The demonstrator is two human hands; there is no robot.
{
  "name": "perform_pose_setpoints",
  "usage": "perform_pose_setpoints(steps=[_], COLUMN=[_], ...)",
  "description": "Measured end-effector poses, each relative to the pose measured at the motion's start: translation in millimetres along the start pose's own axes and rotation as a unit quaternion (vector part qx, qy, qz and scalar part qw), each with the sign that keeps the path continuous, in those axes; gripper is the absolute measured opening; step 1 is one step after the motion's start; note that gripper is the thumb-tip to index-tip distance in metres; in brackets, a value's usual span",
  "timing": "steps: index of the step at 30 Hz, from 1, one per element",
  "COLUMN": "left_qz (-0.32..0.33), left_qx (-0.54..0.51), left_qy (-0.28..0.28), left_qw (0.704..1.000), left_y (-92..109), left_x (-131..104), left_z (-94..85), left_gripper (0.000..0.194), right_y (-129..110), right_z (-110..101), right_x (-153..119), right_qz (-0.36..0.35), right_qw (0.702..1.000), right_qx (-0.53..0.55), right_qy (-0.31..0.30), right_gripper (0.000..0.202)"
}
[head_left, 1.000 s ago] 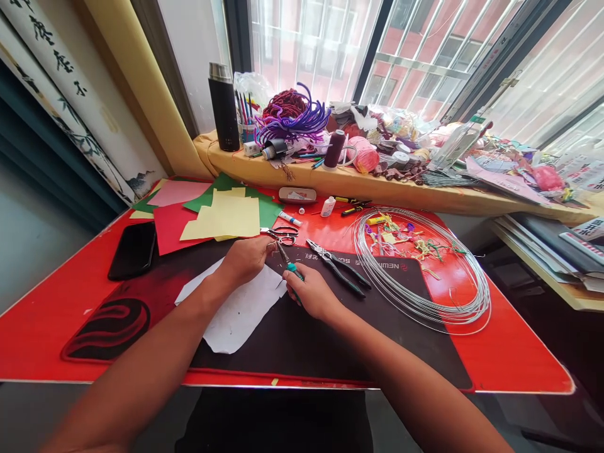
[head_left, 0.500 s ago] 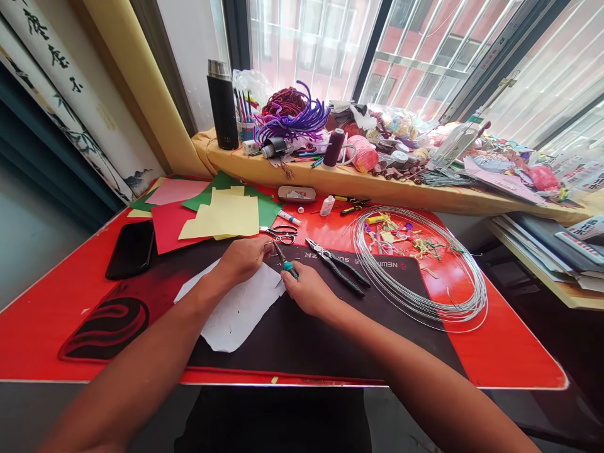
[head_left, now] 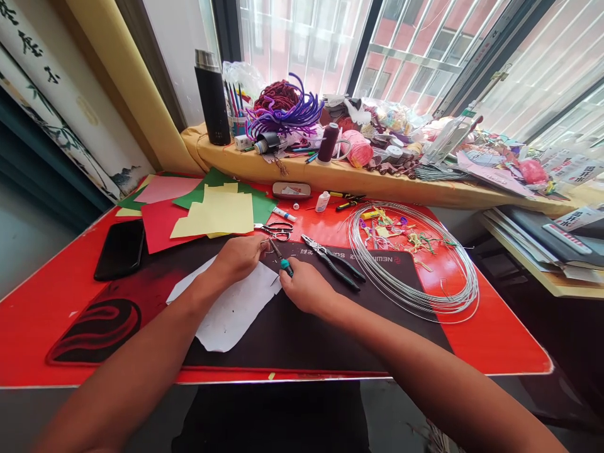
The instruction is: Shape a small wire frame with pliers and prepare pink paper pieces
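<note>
Between the left hand's (head_left: 241,257) pinched fingers, a thin bent wire (head_left: 265,241) is sticking out, the teal-handled pliers (head_left: 285,267) reaching beside it; whether their tips are gripping is too small to tell. The right hand (head_left: 304,286) is clamping its fingers around the handles. Shaping is apparently progressing, the remainder not showing. Rightward of both hands' fingers, a wire coil (head_left: 438,304) is lying.

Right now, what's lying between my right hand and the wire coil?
In the head view, dark-handled pliers lie on the dark mat between your right hand and the wire coil.
</note>
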State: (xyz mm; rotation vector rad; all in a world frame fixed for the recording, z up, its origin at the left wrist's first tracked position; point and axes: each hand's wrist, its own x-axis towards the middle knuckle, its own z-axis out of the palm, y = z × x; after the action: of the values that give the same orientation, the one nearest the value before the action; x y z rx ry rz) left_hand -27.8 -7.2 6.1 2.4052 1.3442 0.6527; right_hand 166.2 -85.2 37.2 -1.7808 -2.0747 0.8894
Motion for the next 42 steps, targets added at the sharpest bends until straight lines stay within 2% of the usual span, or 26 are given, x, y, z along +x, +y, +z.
perform_pose_setpoints(steps=[9, 22, 37, 42], left_qz=[-0.014, -0.037, -0.023, -0.026], left_qx=[-0.017, -0.020, -0.012, -0.007], left_qy=[-0.019, -0.041, -0.051, -0.037], left_qw=[1.000, 0.998, 0.998, 0.999], left_y=[3, 7, 8, 11], left_x=[1, 2, 4, 3], left_z=[-0.8, -2.8, -4.3, 0.4], left_gripper=[0.035, 0.032, 0.032, 0.030], right_y=[-1, -7, -13, -9], right_z=[-2, 2, 10, 4], right_x=[-1, -5, -8, -12], right_qz=[0.009, 0.014, 0.026, 0.020], right_qw=[0.996, 0.988, 0.984, 0.990], right_qx=[-0.090, -0.152, -0.175, -0.142], right_qy=[-0.005, -0.006, 0.013, 0.008], right_gripper=[0.016, 0.025, 0.026, 0.024])
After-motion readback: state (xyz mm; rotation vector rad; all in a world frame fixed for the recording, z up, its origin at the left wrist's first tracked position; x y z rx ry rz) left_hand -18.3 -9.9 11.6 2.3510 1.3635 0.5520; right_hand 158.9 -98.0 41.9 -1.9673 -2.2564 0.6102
